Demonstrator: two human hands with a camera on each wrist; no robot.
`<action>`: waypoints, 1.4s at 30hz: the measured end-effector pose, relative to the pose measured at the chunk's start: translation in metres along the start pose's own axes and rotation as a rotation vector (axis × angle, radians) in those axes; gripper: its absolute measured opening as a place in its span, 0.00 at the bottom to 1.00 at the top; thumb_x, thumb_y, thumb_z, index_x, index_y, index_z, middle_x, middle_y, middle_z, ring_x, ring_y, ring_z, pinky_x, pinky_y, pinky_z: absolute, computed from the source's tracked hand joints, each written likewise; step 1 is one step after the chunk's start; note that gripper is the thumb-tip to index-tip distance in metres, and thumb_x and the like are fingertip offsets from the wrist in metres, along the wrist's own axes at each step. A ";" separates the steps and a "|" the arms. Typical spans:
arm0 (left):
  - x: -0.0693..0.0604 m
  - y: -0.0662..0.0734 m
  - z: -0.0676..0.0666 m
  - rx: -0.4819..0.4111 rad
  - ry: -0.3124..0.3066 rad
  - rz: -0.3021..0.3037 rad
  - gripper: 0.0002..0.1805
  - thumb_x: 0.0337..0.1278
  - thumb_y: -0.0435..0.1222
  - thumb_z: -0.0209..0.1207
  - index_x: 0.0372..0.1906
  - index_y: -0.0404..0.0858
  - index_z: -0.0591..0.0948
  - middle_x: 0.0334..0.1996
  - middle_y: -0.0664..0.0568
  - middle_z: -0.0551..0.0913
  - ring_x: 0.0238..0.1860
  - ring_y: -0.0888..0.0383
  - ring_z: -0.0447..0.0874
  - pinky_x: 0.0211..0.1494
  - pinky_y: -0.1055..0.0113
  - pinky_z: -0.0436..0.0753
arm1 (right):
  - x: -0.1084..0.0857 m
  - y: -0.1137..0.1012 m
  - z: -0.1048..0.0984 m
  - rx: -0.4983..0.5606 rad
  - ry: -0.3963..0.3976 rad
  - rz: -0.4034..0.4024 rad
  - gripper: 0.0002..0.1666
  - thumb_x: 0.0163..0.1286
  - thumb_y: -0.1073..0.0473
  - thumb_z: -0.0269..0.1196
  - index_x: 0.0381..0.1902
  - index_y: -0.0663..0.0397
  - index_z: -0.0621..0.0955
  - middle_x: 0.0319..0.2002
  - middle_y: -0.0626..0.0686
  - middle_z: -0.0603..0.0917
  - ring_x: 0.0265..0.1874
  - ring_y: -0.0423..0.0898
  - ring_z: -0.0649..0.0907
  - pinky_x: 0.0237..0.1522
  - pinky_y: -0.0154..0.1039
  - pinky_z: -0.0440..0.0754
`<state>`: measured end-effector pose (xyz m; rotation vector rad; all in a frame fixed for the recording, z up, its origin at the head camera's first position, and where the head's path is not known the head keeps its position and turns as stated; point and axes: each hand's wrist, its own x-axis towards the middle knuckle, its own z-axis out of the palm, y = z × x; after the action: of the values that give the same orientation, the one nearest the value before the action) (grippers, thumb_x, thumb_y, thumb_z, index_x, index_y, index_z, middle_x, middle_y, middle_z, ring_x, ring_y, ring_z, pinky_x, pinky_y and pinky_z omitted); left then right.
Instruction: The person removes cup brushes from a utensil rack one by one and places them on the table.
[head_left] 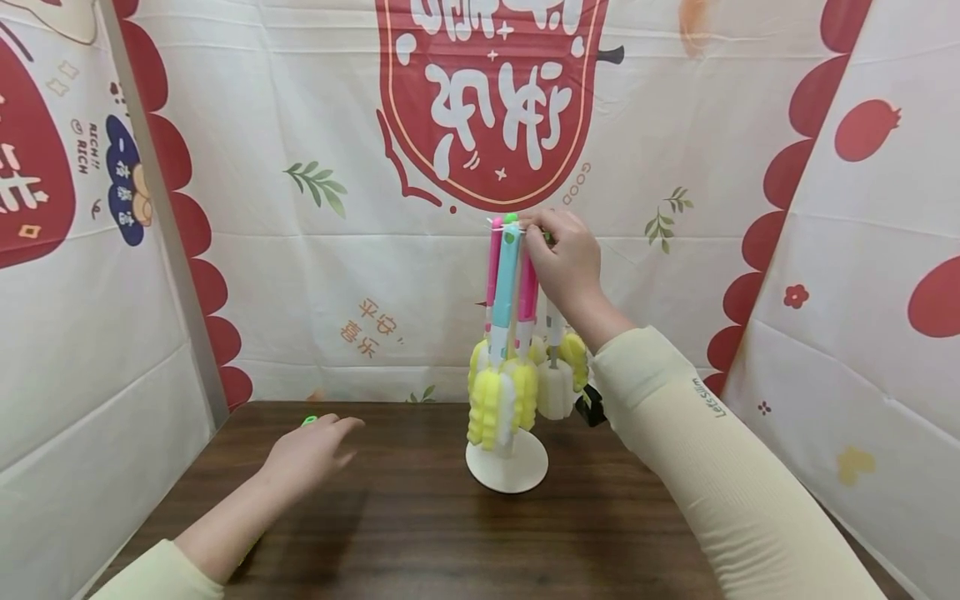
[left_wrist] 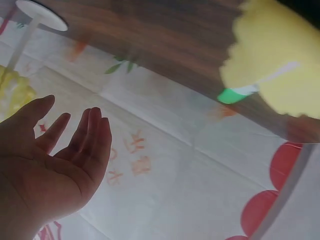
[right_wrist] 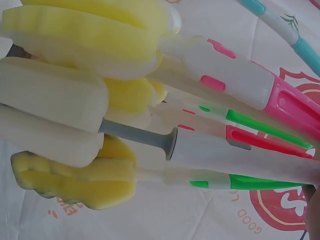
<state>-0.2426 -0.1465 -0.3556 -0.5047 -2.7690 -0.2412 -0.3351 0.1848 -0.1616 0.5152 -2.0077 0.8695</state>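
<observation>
Several sponge brushes hang by their handles around a stand (head_left: 507, 468) on the table. At its top, my right hand (head_left: 566, 258) pinches the handle end of a brush with a white sponge (head_left: 555, 392); its grey stem and white handle (right_wrist: 240, 155) run to the fingers at the right edge of the right wrist view. Beside it are a pink-handled brush (right_wrist: 295, 107) and a green-handled one (right_wrist: 260, 182). My left hand (head_left: 303, 458) hovers over the table's left side, fingers loosely spread and holding nothing. A yellow sponge brush (left_wrist: 280, 60) with a green part lies near it, mostly hidden in the head view.
The dark wooden table (head_left: 405, 542) meets a printed white cloth (head_left: 285, 283) behind, with more cloth at both sides. A small black object (head_left: 591, 406) is behind the right forearm, near the table's back edge.
</observation>
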 end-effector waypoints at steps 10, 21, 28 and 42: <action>0.015 0.028 -0.003 -0.033 -0.008 -0.024 0.22 0.55 0.41 0.67 0.56 0.41 0.80 0.44 0.47 0.82 0.45 0.49 0.84 0.44 0.53 0.81 | -0.002 -0.001 -0.001 0.010 -0.020 0.039 0.19 0.73 0.47 0.52 0.45 0.49 0.86 0.40 0.48 0.81 0.40 0.43 0.75 0.34 0.38 0.79; 0.028 0.060 -0.005 -0.105 0.006 -0.055 0.24 0.59 0.45 0.64 0.59 0.43 0.78 0.50 0.50 0.81 0.50 0.51 0.81 0.47 0.52 0.80 | -0.003 0.000 0.000 0.021 -0.002 0.036 0.19 0.72 0.48 0.52 0.44 0.50 0.86 0.41 0.48 0.83 0.40 0.43 0.75 0.35 0.38 0.80; 0.037 0.077 -0.007 -0.192 0.019 -0.064 0.28 0.61 0.52 0.60 0.62 0.43 0.77 0.55 0.50 0.80 0.55 0.51 0.79 0.53 0.52 0.78 | -0.003 0.000 0.000 0.012 0.007 0.025 0.19 0.73 0.48 0.52 0.44 0.51 0.86 0.40 0.48 0.83 0.41 0.42 0.75 0.35 0.38 0.81; 0.053 0.103 -0.009 -0.338 0.066 -0.057 0.28 0.61 0.53 0.59 0.62 0.43 0.76 0.49 0.52 0.81 0.51 0.54 0.80 0.51 0.53 0.78 | -0.003 0.001 0.001 -0.009 0.013 -0.011 0.19 0.73 0.49 0.52 0.43 0.52 0.85 0.39 0.49 0.84 0.42 0.45 0.76 0.35 0.38 0.79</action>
<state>-0.2488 -0.0363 -0.3189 -0.4875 -2.6895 -0.7333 -0.3349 0.1848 -0.1646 0.5143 -1.9945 0.8551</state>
